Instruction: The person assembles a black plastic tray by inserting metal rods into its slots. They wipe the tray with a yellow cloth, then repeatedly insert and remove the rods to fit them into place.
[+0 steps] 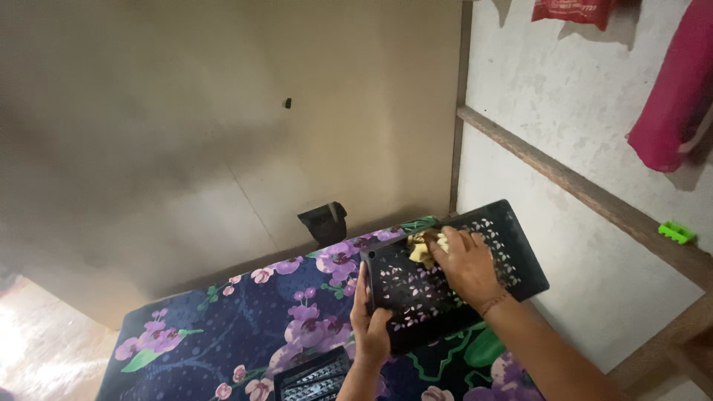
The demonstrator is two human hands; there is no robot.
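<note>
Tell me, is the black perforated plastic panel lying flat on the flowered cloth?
No, the black perforated plastic panel is held tilted above it by both hands.

Perforated panel on floral bedding

Black perforated panel, flat rectangular, held tilted above flowered bedding, yellowish cloth, possibly a rag, pressed on top.

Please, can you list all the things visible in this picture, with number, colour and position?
perforated panel: 1, black, held above the cloth
rag: 1, yellowish, on the panel under the right hand
floral cloth: 1, dark blue with purple flowers, below
second perforated piece: 1, black, bottom edge
garments: 2, pink and red, hanging on the wall
small block: 1, green, on the wooden rail
left hand: grips the panel's edge
right hand: presses the rag
</note>
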